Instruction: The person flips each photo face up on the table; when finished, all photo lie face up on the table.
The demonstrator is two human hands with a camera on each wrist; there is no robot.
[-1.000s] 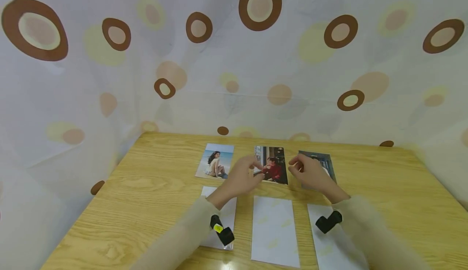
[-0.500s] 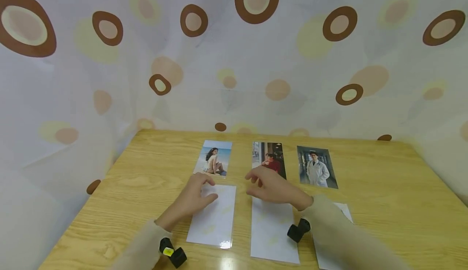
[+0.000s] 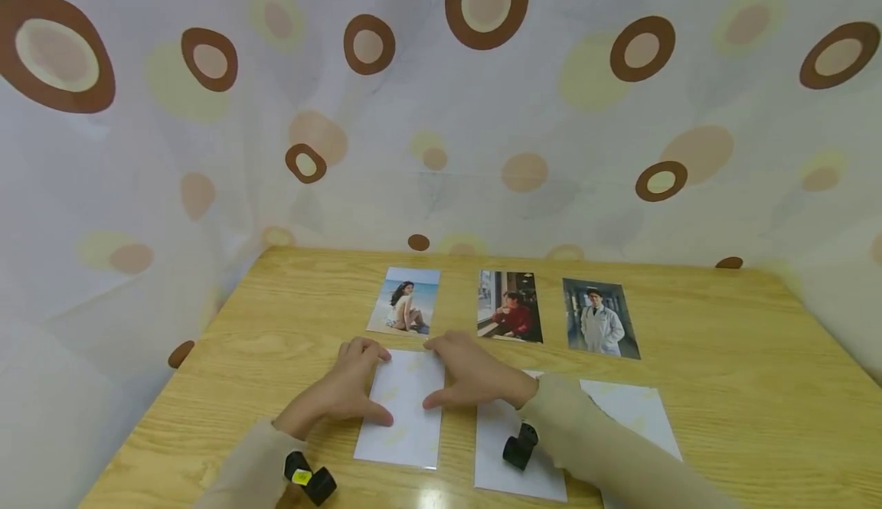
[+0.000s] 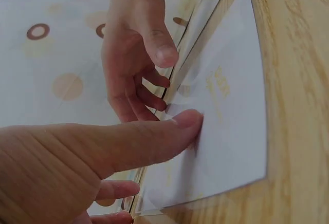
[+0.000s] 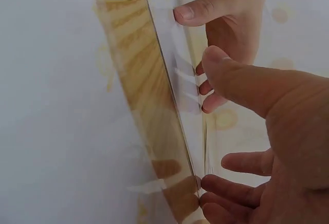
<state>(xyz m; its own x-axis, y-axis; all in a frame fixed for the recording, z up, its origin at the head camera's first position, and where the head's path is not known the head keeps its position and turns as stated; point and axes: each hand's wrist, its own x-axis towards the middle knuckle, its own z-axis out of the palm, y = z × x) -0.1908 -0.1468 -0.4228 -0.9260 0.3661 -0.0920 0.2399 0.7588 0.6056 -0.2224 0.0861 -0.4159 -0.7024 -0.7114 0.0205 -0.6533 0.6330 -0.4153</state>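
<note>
A white sheet (image 3: 406, 444) with faint yellow lettering lies at the front left of the table. My left hand (image 3: 344, 388) is at its left side, fingertips by the far-left corner and thumb over the sheet. On the opposite side is my right hand (image 3: 475, 375), its fingertips near the far-right corner and its thumb at the right edge. Both hands have thumb and fingers spread apart, and neither grips the sheet. In the left wrist view, the left thumb (image 4: 169, 134) hovers over the white surface. The right wrist view shows the right fingers (image 5: 231, 190) close to the sheet's edge.
Two more white sheets, a middle one (image 3: 513, 463) and a right one (image 3: 637, 409), lie partly under the right sleeve. Behind lie a beach photo (image 3: 406, 302), a photo of a person in red (image 3: 510, 306) and one of a person in a white coat (image 3: 601, 318). Patterned cloth (image 3: 537, 111) surrounds the wooden table.
Both hands have come back from the photo row toward the front-left white sheet. The right hand has swung left, and the hands now face each other across that sheet. Photos and sheets stay put.
</note>
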